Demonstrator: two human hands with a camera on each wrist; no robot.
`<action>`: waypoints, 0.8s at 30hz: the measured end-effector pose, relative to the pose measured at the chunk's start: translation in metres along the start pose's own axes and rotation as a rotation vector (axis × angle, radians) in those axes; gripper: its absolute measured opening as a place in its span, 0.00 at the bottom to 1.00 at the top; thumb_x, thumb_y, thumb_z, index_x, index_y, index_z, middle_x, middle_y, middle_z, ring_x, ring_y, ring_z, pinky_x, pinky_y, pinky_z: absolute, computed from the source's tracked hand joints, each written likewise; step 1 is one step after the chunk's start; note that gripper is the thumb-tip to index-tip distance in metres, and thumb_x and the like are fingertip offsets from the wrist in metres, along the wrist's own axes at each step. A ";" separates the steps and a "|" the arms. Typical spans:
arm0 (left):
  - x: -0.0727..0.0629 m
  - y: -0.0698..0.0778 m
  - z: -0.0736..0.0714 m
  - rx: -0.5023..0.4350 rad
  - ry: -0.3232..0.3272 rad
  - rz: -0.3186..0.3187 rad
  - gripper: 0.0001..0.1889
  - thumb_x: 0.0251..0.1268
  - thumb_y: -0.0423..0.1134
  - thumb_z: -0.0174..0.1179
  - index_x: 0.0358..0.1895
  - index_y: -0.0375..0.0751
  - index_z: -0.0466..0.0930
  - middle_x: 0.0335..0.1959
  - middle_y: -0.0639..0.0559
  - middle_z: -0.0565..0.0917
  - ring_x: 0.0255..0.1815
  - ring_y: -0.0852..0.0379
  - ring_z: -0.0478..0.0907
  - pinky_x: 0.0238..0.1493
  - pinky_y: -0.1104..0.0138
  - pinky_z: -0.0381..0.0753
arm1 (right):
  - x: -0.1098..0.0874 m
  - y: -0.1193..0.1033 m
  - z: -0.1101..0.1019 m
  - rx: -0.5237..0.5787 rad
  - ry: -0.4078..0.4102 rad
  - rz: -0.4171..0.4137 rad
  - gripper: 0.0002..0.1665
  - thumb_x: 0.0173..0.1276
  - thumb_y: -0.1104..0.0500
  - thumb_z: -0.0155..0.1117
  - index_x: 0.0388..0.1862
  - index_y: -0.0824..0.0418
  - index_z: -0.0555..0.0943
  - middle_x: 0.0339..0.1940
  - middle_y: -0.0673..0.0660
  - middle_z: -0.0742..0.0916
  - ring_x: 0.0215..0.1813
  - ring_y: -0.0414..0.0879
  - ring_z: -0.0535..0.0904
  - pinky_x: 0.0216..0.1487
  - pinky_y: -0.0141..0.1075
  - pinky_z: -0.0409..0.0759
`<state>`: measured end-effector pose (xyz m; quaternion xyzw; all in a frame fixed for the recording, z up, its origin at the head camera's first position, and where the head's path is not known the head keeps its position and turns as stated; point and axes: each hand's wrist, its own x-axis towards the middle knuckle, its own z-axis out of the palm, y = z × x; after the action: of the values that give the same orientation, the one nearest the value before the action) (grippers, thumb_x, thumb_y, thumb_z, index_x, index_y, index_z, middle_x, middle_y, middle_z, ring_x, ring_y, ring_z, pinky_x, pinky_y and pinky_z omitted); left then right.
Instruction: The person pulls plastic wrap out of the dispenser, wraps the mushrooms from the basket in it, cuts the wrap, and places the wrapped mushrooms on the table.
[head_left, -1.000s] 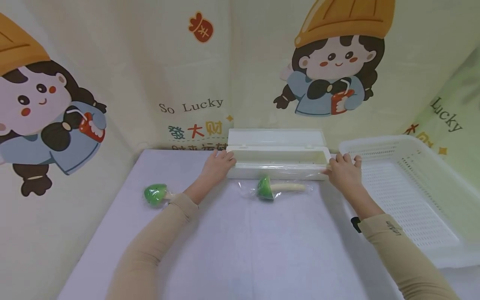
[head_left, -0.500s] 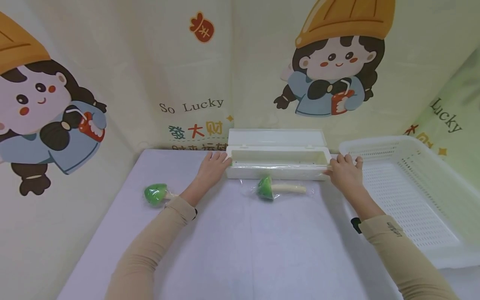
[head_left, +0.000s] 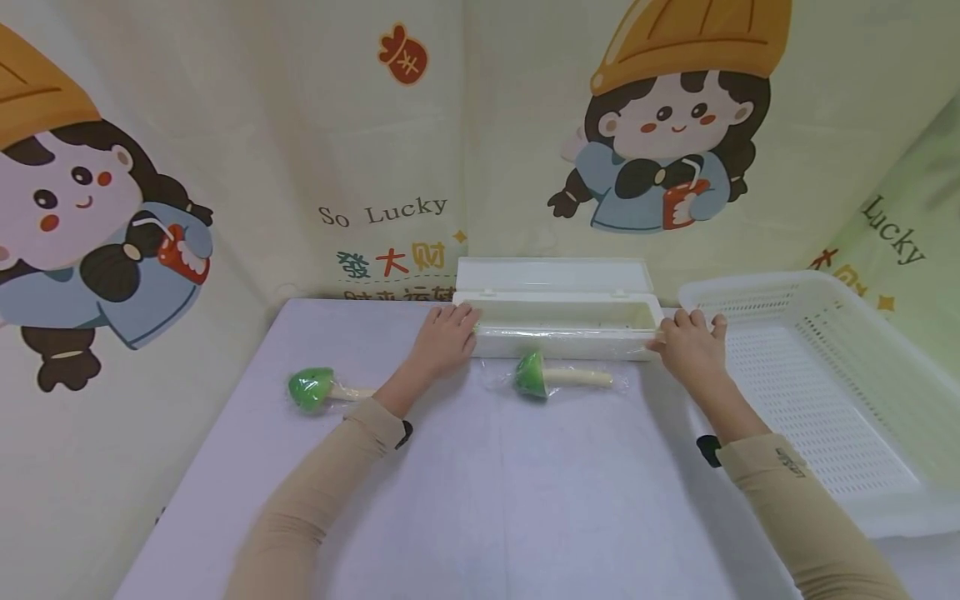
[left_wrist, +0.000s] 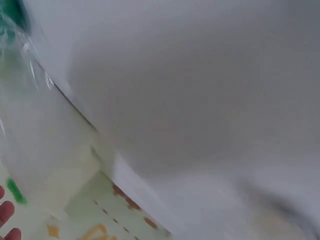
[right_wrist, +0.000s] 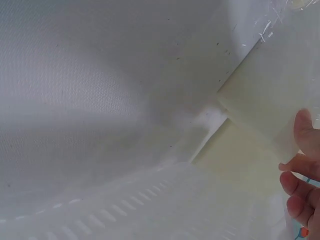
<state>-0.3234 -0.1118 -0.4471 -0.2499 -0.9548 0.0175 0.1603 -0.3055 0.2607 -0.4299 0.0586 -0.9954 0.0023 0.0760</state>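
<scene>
A long white cling film dispenser (head_left: pixel 566 344) stands at the table's back edge with its lid (head_left: pixel 552 274) raised. Clear film lies along its front edge. My left hand (head_left: pixel 445 340) is over its left front corner, fingers reaching over the top rim. In the left wrist view, the fingertips (left_wrist: pixel 6 212) are right by a small green slide cutter (left_wrist: pixel 16 191); the thumb is hidden. My right hand (head_left: pixel 692 348) grips the dispenser's right end, thumb in front and fingers above. In front lies a green-capped toy mushroom (head_left: pixel 531 377) in clear wrap.
Another wrapped green-capped mushroom (head_left: pixel 312 389) lies to the left, near my left forearm. A large white plastic basket (head_left: pixel 817 400) stands at the right, beside my right arm. Behind the table hangs a printed curtain (head_left: pixel 510 150).
My left hand first drew back slightly left, leaving the dispenser's corner in view, then came right over it, uncovering the left mushroom's stem. My right hand stays at the right end.
</scene>
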 end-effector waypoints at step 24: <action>0.019 0.052 0.029 0.079 0.434 0.270 0.10 0.60 0.30 0.46 0.41 0.41 0.76 0.41 0.50 0.78 0.44 0.54 0.73 0.49 0.64 0.67 | -0.017 -0.011 0.032 0.547 0.547 -0.284 0.09 0.47 0.79 0.61 0.26 0.68 0.78 0.29 0.63 0.80 0.35 0.58 0.73 0.33 0.48 0.69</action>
<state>-0.3239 -0.0557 -0.4746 -0.3665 -0.8545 0.0218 0.3674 -0.2920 0.2509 -0.4641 0.2105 -0.8832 0.2715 0.3192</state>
